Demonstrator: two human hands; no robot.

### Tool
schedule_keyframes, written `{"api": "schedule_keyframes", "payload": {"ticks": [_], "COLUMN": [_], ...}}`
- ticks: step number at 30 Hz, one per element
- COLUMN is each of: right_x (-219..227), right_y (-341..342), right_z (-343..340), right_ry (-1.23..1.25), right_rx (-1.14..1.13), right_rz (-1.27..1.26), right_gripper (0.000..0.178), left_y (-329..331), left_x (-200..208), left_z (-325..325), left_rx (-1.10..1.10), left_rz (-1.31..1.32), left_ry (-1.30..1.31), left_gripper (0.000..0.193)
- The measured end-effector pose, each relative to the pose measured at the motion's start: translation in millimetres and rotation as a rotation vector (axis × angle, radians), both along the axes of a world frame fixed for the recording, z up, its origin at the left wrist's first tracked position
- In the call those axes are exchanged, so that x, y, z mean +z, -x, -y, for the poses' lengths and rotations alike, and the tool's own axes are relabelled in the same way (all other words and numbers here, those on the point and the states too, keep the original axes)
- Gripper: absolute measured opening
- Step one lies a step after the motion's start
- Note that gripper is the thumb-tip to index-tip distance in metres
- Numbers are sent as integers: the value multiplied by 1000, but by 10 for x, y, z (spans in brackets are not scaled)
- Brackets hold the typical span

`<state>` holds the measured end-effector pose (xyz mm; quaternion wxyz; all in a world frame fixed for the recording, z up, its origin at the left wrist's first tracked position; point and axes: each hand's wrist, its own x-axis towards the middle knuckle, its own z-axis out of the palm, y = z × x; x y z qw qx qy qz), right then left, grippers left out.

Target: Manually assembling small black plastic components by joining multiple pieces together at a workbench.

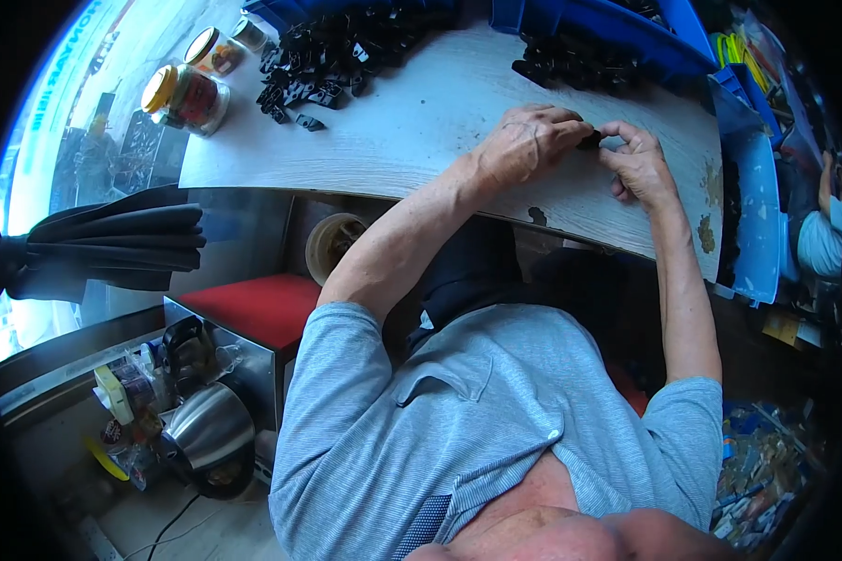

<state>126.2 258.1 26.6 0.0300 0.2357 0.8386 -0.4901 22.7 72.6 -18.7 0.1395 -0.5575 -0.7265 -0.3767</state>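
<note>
A small black plastic part [589, 140] is held over the right half of the table, mostly covered by fingers. My left hand [526, 142] is closed, with its thumb and fingers gripping the part from the left. From the other side my right hand [640, 166] pinches at the part's right end with thumb and forefinger, its other fingers curled. The part's exact shape cannot be made out. Beyond my hands lies a heap of similar black parts [580, 64]. A larger heap of black parts [332, 58] spreads at the far left, with one loose black piece [310, 122] near it.
Blue bins [617, 35] line the table's far edge. Lidded jars [189, 99] stand at the far left of the pale worn tabletop [374, 140]. A light blue crate [756, 215] is at right. Below left are a red-topped cabinet [253, 309] and a metal kettle [210, 425].
</note>
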Motion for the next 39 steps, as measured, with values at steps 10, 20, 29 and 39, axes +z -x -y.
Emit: {"api": "schedule_keyframes", "payload": {"ticks": [10,20,29,39], "right_x": [43,110,56,-37], "right_y": [-22,22,-31,-55], "right_z": [-20,98,63,-21], "right_ry": [70,-6,-30,89], "right_rx": [9,39,9,-5], "right_rz": [3,12,-48,-157], "right_gripper": [26,33,36,33], "left_y": [-47,-178,69,218], "left_x": [117,69,298,92], "left_z": [24,61,1442,2059], "left_rx": [-39,50,749,848], "left_rz": [-28,-107,-123,-92], "left_ry": [167,212,-123,288], "left_gripper": [33,39,59,41]}}
